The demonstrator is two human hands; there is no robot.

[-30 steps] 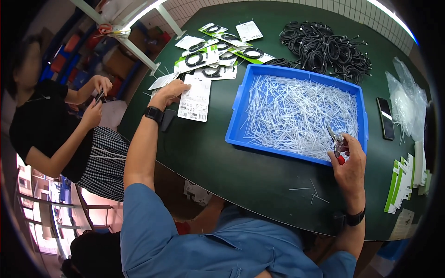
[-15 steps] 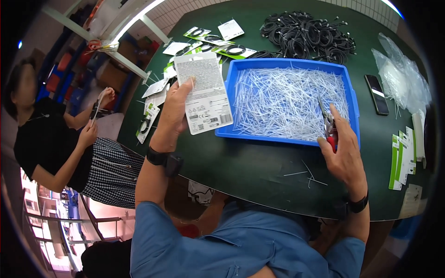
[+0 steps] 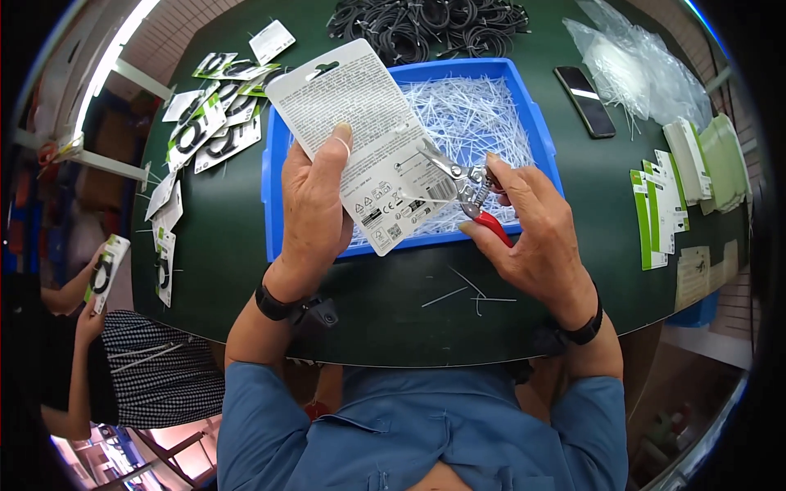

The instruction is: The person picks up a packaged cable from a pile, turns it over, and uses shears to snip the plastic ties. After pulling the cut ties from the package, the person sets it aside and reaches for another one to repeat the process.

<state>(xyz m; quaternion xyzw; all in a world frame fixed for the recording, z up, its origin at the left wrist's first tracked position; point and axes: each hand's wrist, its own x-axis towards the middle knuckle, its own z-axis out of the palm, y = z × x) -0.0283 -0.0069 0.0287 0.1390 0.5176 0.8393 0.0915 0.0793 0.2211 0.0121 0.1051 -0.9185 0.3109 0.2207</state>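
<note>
My left hand point(image 3: 315, 209) is closed on a printed cardboard hang card point(image 3: 352, 98), thumb on its face, tilted over the left part of a blue tray point(image 3: 273, 221). A thin white strip shows by the thumb, and another thin strip point(image 3: 430, 199) crosses the card's lower edge. In my right hand point(image 3: 540, 233) are red-handled pruning shears point(image 3: 494, 227), their blades apart over the card's right edge. Whether the blades touch a strip I cannot tell. Many thin white plastic ties point(image 3: 483, 102) fill the tray.
Coiled black cables point(image 3: 434, 29) are heaped behind the tray. Carded cables point(image 3: 201, 131) lie at left. On the right are a phone point(image 3: 585, 100), a clear plastic bag point(image 3: 647, 61) and green-edged cards point(image 3: 651, 221). Loose ties point(image 3: 446, 297) lie in front. A co-worker holds a carded cable point(image 3: 105, 274).
The shears have come up from the tray to the card's right edge. The card has tilted, its top leaning left. The view has shifted, and the co-worker's hands now hold a carded cable.
</note>
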